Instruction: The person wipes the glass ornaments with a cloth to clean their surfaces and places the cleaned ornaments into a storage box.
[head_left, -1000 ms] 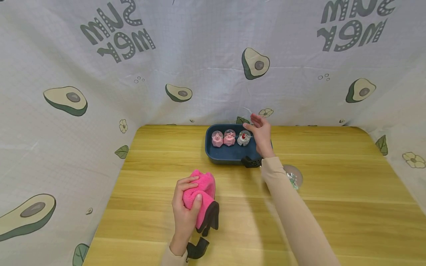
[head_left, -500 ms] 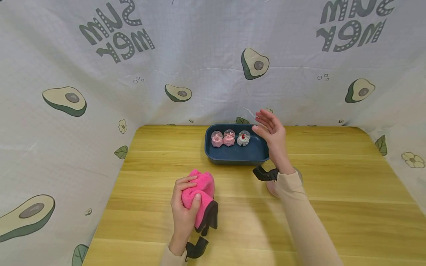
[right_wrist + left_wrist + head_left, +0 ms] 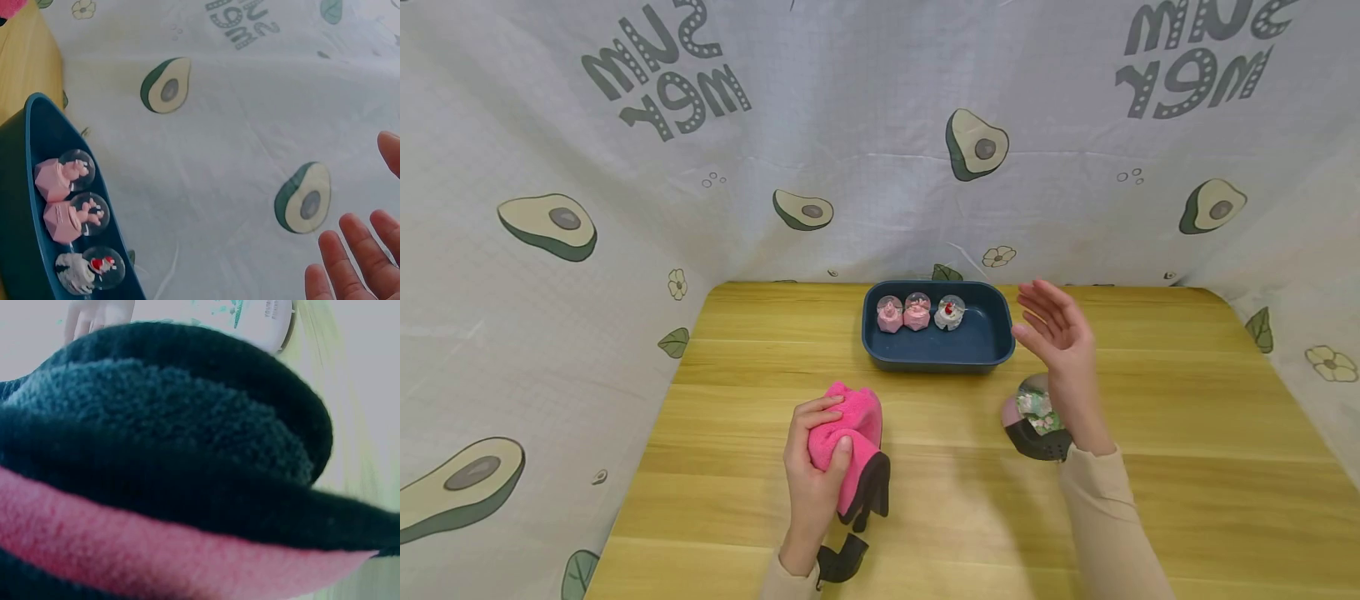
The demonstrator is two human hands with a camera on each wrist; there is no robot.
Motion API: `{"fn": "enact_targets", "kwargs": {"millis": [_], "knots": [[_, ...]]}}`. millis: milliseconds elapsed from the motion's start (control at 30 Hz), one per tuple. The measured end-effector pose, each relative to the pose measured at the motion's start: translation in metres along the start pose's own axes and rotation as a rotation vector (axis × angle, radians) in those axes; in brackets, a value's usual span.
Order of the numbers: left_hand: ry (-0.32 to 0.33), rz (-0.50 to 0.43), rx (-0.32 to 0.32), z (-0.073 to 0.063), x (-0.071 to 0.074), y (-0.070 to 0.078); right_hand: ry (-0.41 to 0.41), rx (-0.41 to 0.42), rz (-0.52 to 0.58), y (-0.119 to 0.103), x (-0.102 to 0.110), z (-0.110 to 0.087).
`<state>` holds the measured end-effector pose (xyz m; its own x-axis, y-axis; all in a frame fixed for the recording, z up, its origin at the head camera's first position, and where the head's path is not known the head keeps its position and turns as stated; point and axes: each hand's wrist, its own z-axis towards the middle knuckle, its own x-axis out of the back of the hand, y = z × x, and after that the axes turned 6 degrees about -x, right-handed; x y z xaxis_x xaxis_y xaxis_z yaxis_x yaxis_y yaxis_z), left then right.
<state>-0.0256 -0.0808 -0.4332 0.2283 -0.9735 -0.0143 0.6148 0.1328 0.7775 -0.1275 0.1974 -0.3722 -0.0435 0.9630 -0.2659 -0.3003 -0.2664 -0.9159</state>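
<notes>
My left hand (image 3: 814, 471) grips a bunched pink towel (image 3: 857, 417) with dark edging. The towel (image 3: 169, 415) fills most of the left wrist view, showing dark fuzzy folds and a pink band. My right hand (image 3: 1067, 358) hovers just right of a blue tray (image 3: 936, 357), fingers spread and holding nothing. Inside the tray stand three small snow globes: two pink ones (image 3: 890, 315) side by side and a white one (image 3: 950, 315) with a red detail. On the table below my right hand is a larger snow globe (image 3: 1033, 404), partly hidden by the hand and wrist camera.
The wooden table (image 3: 737, 400) meets a white curtain (image 3: 880, 217) printed with avocados along its back edge. Curtain also hangs at both sides. A black wrist camera mount (image 3: 842, 560) sits by my left wrist.
My right hand has drawn away from above the tray, rightward and toward me, uncovering the tray's right end. The left hand stays in place with the towel; the small globes have not moved.
</notes>
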Motion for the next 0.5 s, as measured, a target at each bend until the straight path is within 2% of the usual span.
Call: {"fn": "enact_targets", "kwargs": {"millis": [500], "knots": [[-0.005, 0.0, -0.002, -0.001, 0.002, 0.0, 0.184, 0.003, 0.123, 0.003, 0.037, -0.045]]}}
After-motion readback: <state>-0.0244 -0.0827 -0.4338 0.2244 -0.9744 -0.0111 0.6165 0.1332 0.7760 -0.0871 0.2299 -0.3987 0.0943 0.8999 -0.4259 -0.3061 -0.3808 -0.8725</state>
